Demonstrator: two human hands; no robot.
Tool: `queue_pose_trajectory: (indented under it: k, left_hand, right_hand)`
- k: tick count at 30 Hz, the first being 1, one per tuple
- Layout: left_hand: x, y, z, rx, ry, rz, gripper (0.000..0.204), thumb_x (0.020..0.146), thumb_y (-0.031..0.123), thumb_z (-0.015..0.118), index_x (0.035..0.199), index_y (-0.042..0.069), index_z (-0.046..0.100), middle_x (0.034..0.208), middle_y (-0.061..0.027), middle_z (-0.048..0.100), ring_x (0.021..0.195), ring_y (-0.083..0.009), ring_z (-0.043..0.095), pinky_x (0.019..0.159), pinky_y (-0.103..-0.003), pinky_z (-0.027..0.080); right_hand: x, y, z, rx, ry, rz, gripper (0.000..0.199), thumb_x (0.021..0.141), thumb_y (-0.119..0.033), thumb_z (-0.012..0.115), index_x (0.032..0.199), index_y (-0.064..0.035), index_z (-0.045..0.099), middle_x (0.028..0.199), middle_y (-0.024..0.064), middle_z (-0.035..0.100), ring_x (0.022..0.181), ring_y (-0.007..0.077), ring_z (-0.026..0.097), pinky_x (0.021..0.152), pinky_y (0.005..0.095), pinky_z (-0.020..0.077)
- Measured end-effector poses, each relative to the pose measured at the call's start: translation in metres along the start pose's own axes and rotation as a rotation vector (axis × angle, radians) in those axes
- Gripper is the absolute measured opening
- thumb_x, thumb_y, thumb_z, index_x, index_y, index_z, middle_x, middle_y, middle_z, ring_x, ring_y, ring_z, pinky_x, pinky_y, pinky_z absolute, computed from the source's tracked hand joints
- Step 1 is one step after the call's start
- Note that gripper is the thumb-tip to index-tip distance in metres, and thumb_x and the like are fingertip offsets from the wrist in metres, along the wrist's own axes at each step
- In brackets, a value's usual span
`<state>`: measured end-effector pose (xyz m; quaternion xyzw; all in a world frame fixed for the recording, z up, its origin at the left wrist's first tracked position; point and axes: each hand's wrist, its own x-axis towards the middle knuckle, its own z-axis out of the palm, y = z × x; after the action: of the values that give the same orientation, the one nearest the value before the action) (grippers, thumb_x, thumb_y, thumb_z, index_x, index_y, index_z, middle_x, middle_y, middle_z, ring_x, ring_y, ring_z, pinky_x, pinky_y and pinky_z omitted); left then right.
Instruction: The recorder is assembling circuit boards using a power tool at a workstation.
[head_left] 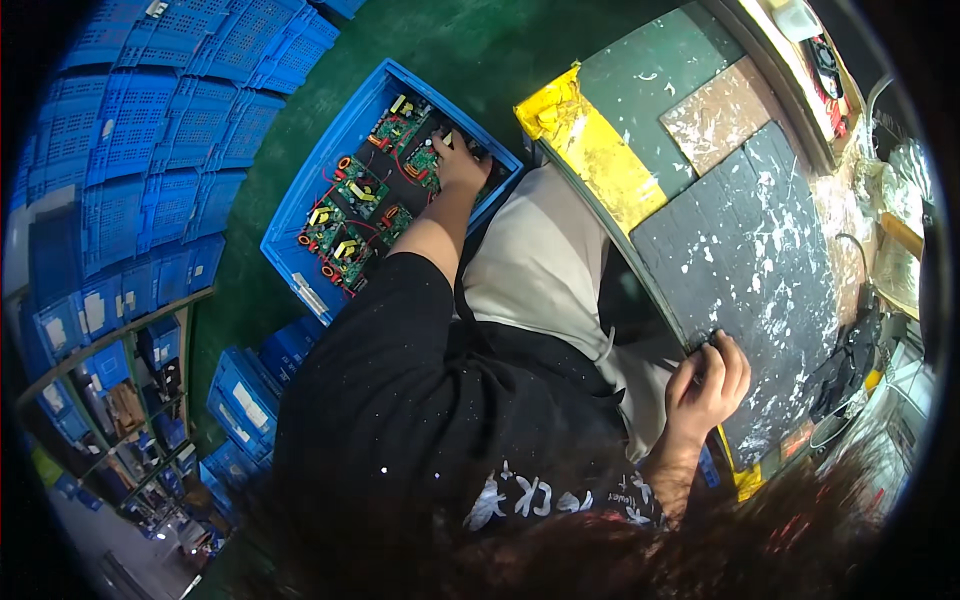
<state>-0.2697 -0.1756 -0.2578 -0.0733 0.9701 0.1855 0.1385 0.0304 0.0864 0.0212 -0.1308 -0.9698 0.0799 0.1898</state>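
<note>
Around left hand (pixel 462 165), crate (pixel 318 178) lengthwise up-right.

There are one left hand (pixel 460 168) with at least five circuit boards (pixel 360 190) near its fingers, one blue crate (pixel 333 150) around them, over ten stacked bins (pixel 150 115) well left, and one right hand (pixel 706 388) with one dark mat (pixel 745 250) at its fingers.

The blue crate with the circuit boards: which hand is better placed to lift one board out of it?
Probably the left hand: it is inside the blue crate, at a green circuit board. The right hand rests at the workbench edge, away from the crate.
</note>
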Motion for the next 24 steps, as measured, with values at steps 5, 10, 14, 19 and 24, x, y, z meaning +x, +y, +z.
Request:
queue_pose_trajectory:
  k: [5,10,14,19,24]
  left_hand:
    - [0.005,0.002,0.002,-0.028,0.028,-0.043,0.091,0.067,0.024,0.074,0.139,0.005,0.022,0.137,-0.0249,0.018,0.112,-0.0448,0.047,0.097,-0.044,0.04]
    - [0.018,-0.021,0.007,-0.245,0.082,0.076,0.09,0.066,0.016,0.076,0.138,0.003,0.025,0.133,-0.0252,0.021,0.114,-0.0445,0.045,0.098,-0.042,0.039]
    - [0.04,-0.043,-0.011,-0.414,0.111,0.015,0.086,0.066,0.014,0.076,0.137,0.003,0.028,0.135,-0.026,0.024,0.117,-0.0407,0.042,0.099,-0.041,0.038]
    - [0.056,-0.09,-0.04,-1.136,-0.007,-0.071,0.058,0.076,0.006,0.065,0.13,0.002,0.044,0.115,-0.0178,0.055,0.102,-0.0255,0.056,0.086,-0.035,0.047]
    - [0.044,-0.087,-0.064,-1.397,-0.081,-0.163,0.05,0.078,0.0,0.058,0.127,-0.004,0.044,0.111,-0.016,0.057,0.097,-0.0243,0.058,0.082,-0.035,0.047]
  right_hand:
    - [0.0,0.0,0.001,0.0,0.006,-0.002,0.018,0.073,0.0,0.058,0.091,-0.0028,0.057,0.105,0.0133,0.061,0.095,0.033,0.056,0.085,0.042,0.0433]
    - [0.002,-0.002,0.0,0.0,0.011,-0.005,0.018,0.074,0.0,0.058,0.092,-0.0029,0.057,0.106,0.0134,0.061,0.095,0.033,0.056,0.085,0.0423,0.0432]
    - [0.001,-0.001,0.001,-0.005,0.01,-0.012,0.018,0.074,0.0,0.058,0.093,-0.0029,0.057,0.106,0.0136,0.06,0.096,0.0332,0.056,0.086,0.0426,0.0431]
    - [0.001,0.0,0.001,0.012,0.011,-0.019,0.018,0.075,-0.001,0.058,0.093,-0.0025,0.057,0.106,0.0141,0.06,0.095,0.0338,0.056,0.085,0.0429,0.0431]
    - [0.002,0.0,0.0,0.0,0.012,-0.04,0.018,0.075,-0.002,0.057,0.092,-0.0016,0.057,0.105,0.0153,0.06,0.094,0.0345,0.055,0.085,0.0433,0.043]
